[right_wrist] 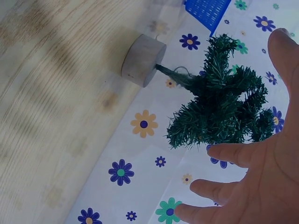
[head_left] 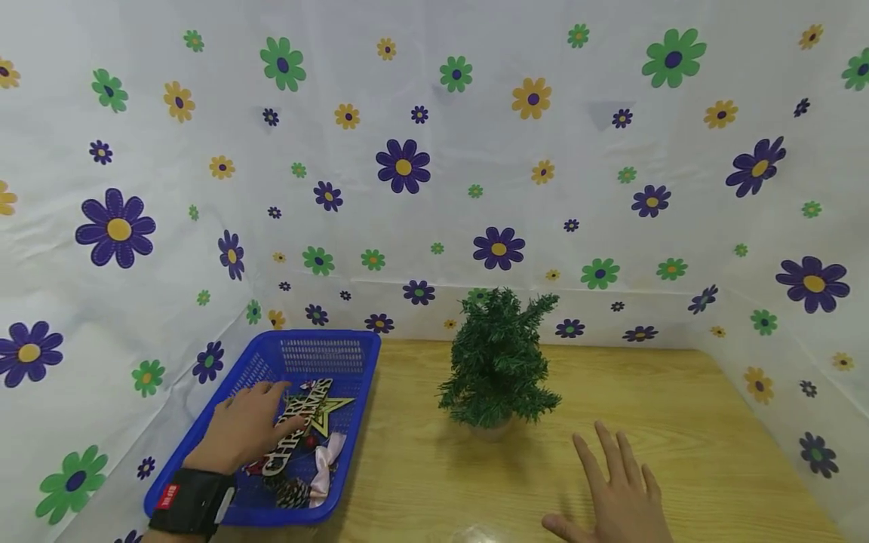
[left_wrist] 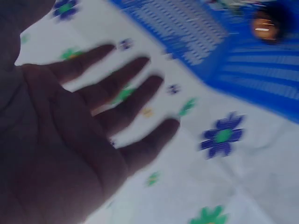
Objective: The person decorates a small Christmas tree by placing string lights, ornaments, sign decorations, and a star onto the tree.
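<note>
My left hand (head_left: 247, 426) hovers over a blue plastic basket (head_left: 372, 377), fingers spread and holding nothing. In the basket lie a "Merry Christmas" sign (head_left: 292, 437), a gold star (head_left: 330, 413), a pink ribbon bow (head_left: 326, 467) and a pinecone (head_left: 293, 494). The left wrist view shows the bare palm (left_wrist: 60, 140) beside the basket's wall (left_wrist: 210, 70). A small green artificial Christmas tree (head_left: 498, 362) stands upright on the table, its round base (right_wrist: 144, 60) seen in the right wrist view. To the tree's right, my right hand (head_left: 618, 490) is spread, apart from it and holding nothing.
The wood-grain table (head_left: 679, 407) carries the basket at the left and the tree near the middle. White cloth (head_left: 434, 211) printed with flowers walls off the back and both sides. A black strap (head_left: 193, 501) wraps the left wrist.
</note>
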Action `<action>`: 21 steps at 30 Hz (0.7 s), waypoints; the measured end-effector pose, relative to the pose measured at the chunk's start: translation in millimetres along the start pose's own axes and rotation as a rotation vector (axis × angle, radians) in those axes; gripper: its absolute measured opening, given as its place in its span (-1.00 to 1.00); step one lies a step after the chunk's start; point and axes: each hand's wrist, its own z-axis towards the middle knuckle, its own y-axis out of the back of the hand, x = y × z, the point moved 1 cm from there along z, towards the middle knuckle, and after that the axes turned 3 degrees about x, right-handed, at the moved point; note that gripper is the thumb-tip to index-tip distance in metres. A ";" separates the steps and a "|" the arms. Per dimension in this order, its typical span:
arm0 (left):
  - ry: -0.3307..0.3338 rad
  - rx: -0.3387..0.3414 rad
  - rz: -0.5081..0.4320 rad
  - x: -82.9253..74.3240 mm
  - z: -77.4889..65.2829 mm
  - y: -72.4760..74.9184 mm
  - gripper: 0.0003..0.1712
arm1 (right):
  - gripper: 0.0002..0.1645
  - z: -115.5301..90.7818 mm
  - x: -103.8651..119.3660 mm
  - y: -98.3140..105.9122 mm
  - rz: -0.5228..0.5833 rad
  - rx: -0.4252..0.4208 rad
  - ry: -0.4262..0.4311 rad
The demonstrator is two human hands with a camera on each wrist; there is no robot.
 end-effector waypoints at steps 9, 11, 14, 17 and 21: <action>-0.099 0.369 -0.163 21.9 22.0 -48.9 -0.52 | 0.25 0.6 5.5 2.9 0.023 0.016 0.005; -0.117 0.392 -0.167 21.0 24.5 -55.5 -0.58 | 0.24 0.4 5.4 3.6 0.024 0.016 0.003; -0.223 0.384 -0.163 20.4 26.0 -62.2 -0.75 | 0.23 -0.1 4.0 3.0 0.020 0.008 -0.001; -0.347 0.370 -0.173 20.3 24.5 -64.9 -0.89 | 0.22 -0.6 2.2 1.5 0.012 -0.005 0.003; -0.434 0.345 -0.195 20.3 25.3 -68.6 -0.87 | 0.23 -1.1 0.4 -0.2 0.003 -0.011 0.002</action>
